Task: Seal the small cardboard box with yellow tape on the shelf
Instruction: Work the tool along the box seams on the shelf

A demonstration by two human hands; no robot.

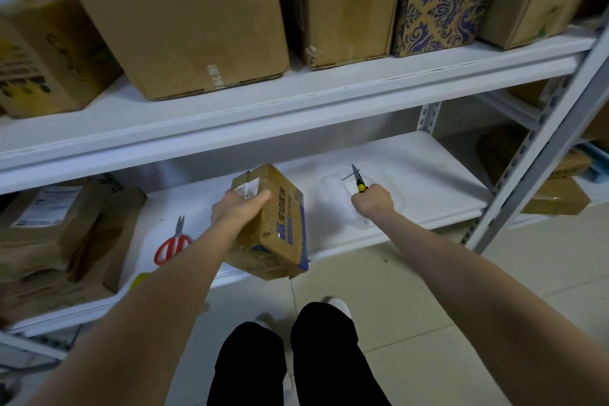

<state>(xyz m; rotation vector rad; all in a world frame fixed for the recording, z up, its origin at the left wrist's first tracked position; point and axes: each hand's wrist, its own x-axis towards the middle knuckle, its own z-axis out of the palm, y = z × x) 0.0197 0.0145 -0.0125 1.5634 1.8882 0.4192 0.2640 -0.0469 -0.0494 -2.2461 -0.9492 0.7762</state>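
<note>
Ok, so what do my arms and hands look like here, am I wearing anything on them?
The left forearm and right forearm are bare as far as the frame's edge, with no sleeves in view. The left hand and right hand have no gloves, and no watch, bracelet or ring shows. Below them are black trousers and white shoes.

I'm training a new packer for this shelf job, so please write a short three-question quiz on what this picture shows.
1. True or false: the left hand grips the small cardboard box.
2. Multiple choice: the red scissors lie A) on the lower shelf, left of the box; B) on the floor; C) on the upper shelf.
3. Fill in: the right hand grips a tool with a ____-and-black handle.
Key: 1 true; 2 A; 3 yellow.
</note>
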